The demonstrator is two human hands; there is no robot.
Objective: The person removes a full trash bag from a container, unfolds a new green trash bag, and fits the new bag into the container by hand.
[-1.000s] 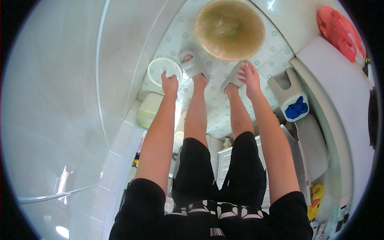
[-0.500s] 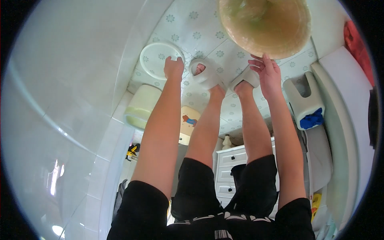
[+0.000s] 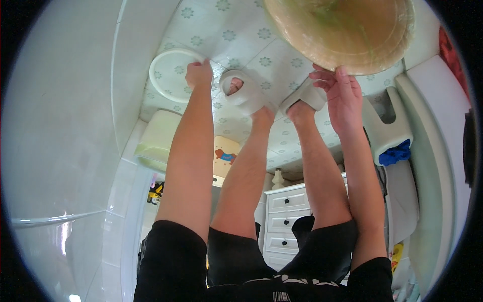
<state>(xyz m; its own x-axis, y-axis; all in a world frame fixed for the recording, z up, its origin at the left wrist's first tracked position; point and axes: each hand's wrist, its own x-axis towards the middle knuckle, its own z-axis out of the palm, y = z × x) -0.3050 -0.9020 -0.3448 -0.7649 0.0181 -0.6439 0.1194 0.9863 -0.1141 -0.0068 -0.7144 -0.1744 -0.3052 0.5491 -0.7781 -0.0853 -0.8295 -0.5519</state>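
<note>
My left hand is closed at the right side of a thin white ring, with patterned floor showing through its middle. The fingers seem wrapped on the rim, partly hidden by the back of the hand. On the right, my right hand pinches the near rim of a round, amber-coloured basin between thumb and fingers. The basin's inside looks glossy and ridged, with greenish streaks; its far part is cut off by the top of the picture.
My feet stand in pale slippers on flower-patterned tiles. A pale yellow bin is by the left wall. At the right are a stool with a blue cloth and a tub edge. A white drawer unit is behind my legs.
The view has shifted a little. The white ring and my left hand appear farther left. The basin looks larger and more of it shows, still in my right hand.
</note>
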